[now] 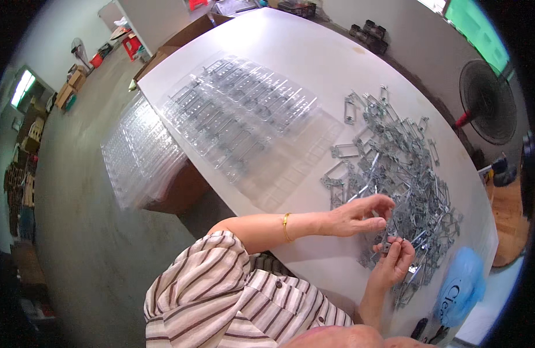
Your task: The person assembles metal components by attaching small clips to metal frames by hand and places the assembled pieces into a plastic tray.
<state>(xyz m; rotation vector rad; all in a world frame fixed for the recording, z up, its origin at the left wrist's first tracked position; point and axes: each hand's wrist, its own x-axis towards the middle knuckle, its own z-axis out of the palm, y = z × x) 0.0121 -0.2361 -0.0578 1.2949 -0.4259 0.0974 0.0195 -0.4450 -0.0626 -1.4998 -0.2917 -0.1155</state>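
Note:
Above the near side of a heap of small grey metal brackets point(415, 174), my two hands are close together. My right hand point(395, 261) is closed, with thumb and fingers pinching a small metal bracket point(387, 246). Just beyond it, my left hand point(360, 216) is open, thumb and curved fingers apart, with no part clearly held. A gold bracelet circles my left wrist. Left of the heap, a clear plastic blister tray point(267, 180) lies on the white table point(314, 46). Rows of metal parts fill its far and left pockets, while the near right area looks bare.
Stacked clear trays point(140, 148) rest on a cardboard box point(183, 188) beside the table's left edge. A blue plastic bag point(461, 287) lies at the near right, with dark-handled tools point(419, 329) by it. A black fan point(486, 101) stands past the right edge.

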